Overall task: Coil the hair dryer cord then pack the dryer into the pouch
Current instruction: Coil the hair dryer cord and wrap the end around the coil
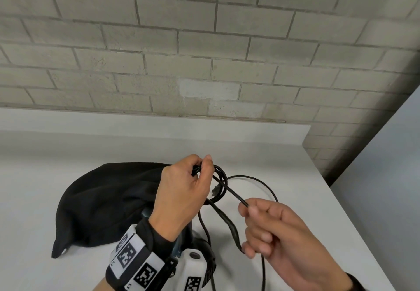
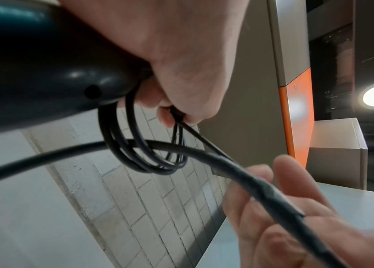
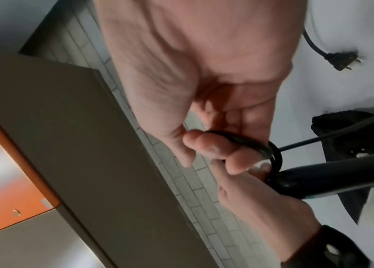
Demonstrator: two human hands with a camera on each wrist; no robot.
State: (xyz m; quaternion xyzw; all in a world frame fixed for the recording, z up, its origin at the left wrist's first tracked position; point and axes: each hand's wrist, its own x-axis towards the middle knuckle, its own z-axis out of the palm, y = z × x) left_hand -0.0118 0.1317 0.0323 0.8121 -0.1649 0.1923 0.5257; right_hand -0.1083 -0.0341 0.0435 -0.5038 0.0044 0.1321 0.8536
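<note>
Above the white table (image 1: 68, 154) we pinch a few small loops of the black cord (image 1: 219, 184) between thumb and curled fingers of our left hand (image 1: 181, 193), the dark dryer (image 2: 32, 63) tucked under that palm. Our right hand (image 1: 284, 240) curls its fingers round the thicker stretch of cord nearer us. Behind the left hand the black pouch (image 1: 102, 199) lies slumped on the table, and the plug (image 3: 340, 59) hangs loose.
</note>
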